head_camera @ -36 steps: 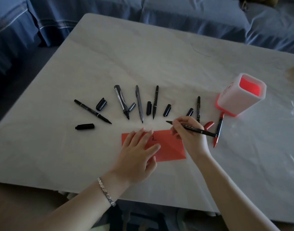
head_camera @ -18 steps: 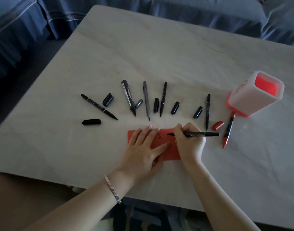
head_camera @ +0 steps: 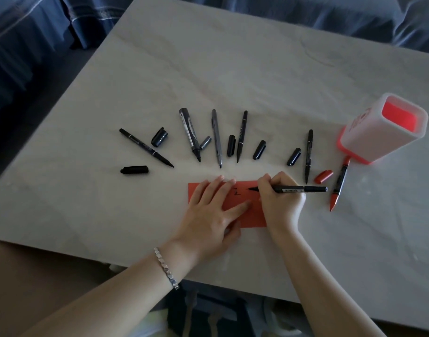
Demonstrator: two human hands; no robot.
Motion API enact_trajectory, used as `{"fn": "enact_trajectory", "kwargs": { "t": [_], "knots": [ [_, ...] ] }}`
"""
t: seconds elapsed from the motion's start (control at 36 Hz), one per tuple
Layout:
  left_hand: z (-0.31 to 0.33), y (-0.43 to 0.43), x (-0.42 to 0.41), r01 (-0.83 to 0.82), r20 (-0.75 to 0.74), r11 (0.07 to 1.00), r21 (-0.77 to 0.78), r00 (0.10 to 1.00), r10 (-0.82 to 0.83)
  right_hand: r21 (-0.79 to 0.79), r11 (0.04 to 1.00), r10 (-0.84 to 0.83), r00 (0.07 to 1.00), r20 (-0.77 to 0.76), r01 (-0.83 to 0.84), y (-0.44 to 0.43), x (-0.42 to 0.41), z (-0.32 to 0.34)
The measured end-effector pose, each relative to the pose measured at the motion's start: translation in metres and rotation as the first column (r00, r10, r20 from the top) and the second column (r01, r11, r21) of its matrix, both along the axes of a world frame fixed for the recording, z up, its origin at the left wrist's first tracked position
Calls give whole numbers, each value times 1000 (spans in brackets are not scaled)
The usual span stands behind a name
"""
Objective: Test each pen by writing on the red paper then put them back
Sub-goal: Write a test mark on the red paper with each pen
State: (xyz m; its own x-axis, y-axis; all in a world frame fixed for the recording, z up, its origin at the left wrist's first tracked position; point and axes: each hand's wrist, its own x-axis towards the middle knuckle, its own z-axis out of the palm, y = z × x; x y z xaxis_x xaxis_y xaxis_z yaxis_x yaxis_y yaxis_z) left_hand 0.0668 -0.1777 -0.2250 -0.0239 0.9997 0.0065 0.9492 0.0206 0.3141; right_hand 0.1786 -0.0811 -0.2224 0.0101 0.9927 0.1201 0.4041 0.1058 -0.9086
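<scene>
Forearms cross the near edge of the bench [head_camera: 232,69], the left one wearing a silver bracelet [head_camera: 166,267]. Just past that edge the left hand [head_camera: 213,210] lies flat, its straight fingers spread on the red paper [head_camera: 253,218], pressing it down and covering much of its left half. The paper lies close to the near edge and has a small black mark [head_camera: 237,192] beside the left fingertips. The right hand [head_camera: 280,203] rests on the paper's right end, fingers curled round a black pen [head_camera: 298,189]. This pen lies nearly level, with its tip pointing left by the mark; I cannot tell whether the tip touches. To the right lie a red cap [head_camera: 324,176] and a red pen [head_camera: 339,184], whose far end reaches the foot of a white and red holder [head_camera: 383,128] near the right edge. Beyond the hands, a row of black pens [head_camera: 217,137] and loose caps [head_camera: 259,150] fans out, apart from the paper. Farther back, a wide stretch of pale bench top runs to the far edge, where blue cushions [head_camera: 26,45] begin.
</scene>
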Motion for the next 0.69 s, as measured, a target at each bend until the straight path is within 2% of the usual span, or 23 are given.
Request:
{"fn": "enact_trajectory", "kwargs": {
  "t": [0.69],
  "knots": [
    [-2,1,0,4,-15,1000,13,1000,-4,-19,999,26,999,-37,-27,1,0,-1]
  ]
}}
